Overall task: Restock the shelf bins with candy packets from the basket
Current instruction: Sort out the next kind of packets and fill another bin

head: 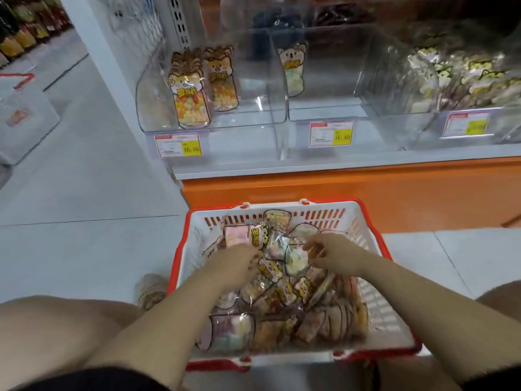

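"Where are the packets (282,294)?"
"Heaped in the basket (377,306) on the floor (84,193), near me; the bins (253,88) stand far."
"Your hands?"
"My right hand (332,253) pinches a pastel packet (296,259) by its top, I think; my left hand (239,263) is buried among them, grip unclear. Light, crinkly, slippery: I'd take the stiff header."

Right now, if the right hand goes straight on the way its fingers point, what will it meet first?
Most likely the pastel packet in the basket, lying just beyond the fingertips of the right hand. The left hand comes only after it. Whether hand and packet touch already is unclear.
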`<state>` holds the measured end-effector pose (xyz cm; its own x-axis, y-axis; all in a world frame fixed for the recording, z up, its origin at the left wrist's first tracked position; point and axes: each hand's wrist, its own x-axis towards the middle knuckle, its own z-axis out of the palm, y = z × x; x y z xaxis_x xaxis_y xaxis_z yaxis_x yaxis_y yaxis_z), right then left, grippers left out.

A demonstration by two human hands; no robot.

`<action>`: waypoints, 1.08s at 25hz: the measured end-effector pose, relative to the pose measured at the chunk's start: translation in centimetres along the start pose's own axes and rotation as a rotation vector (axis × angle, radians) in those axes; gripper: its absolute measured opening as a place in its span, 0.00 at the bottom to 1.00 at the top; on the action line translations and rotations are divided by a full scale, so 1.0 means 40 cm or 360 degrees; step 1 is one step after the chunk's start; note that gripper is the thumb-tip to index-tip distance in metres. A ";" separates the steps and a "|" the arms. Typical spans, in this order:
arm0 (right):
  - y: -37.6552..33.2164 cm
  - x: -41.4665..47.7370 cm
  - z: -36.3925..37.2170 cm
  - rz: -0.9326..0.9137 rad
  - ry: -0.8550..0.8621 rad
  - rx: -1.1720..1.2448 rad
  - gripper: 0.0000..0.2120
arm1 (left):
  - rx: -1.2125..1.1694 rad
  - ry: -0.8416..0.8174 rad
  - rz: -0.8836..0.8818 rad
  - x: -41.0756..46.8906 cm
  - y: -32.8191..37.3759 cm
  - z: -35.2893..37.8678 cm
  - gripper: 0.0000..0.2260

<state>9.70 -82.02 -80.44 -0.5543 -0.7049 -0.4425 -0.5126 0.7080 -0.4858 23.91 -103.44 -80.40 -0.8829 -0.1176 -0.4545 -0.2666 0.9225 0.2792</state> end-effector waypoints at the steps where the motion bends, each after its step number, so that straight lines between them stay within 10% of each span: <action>1: 0.021 0.004 0.026 0.0039 -0.0172 -0.0148 0.16 | 0.0061 -0.0211 0.0003 0.006 -0.005 0.031 0.18; 6: 0.064 0.009 0.159 0.0039 -0.0931 -0.0577 0.26 | 0.0303 -0.0597 0.0121 0.005 0.012 0.082 0.16; 13: -0.012 -0.021 0.263 -0.0221 -0.0915 -0.1056 0.08 | 0.0428 -0.1151 -0.0075 -0.031 -0.031 0.092 0.19; 20: -0.039 0.007 0.192 -0.0094 -0.0872 -0.0747 0.16 | 0.0140 -0.0755 -0.0143 -0.079 -0.084 0.064 0.10; 27: 0.001 0.095 0.120 0.0082 -0.0109 -0.0295 0.34 | 0.0021 -0.0131 -0.0231 -0.085 -0.080 -0.068 0.13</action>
<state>10.72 -84.88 -85.79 -0.5402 -0.6645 -0.5163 -0.6001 0.7343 -0.3172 26.70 -106.98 -77.45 -0.8007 -0.2200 -0.5572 -0.3834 0.9028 0.1946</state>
